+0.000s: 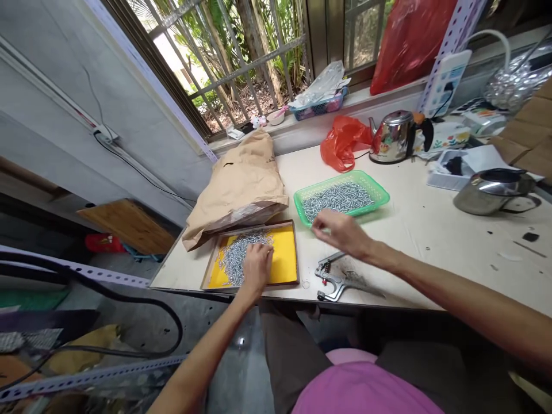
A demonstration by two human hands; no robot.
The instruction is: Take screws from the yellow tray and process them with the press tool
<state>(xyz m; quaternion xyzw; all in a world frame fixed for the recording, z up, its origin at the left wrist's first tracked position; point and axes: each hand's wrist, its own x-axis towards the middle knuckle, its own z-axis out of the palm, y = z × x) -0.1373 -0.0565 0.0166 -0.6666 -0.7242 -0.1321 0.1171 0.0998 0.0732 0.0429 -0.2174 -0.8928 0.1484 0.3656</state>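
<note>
Apparently we hand-pick metal pins [235,260], heaped in yellow-bottomed tray [285,256] and green basket [381,198]. Left hand [257,265] over tray, right hand [340,231] by basket; both curled, can't tell grip. Next likely needs fingertip pinch.

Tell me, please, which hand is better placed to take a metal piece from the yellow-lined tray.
Probably the left hand: it is at the pile of small metal pieces in the yellow-lined tray. The right hand is farther off, near the front edge of the green plastic basket.
</note>
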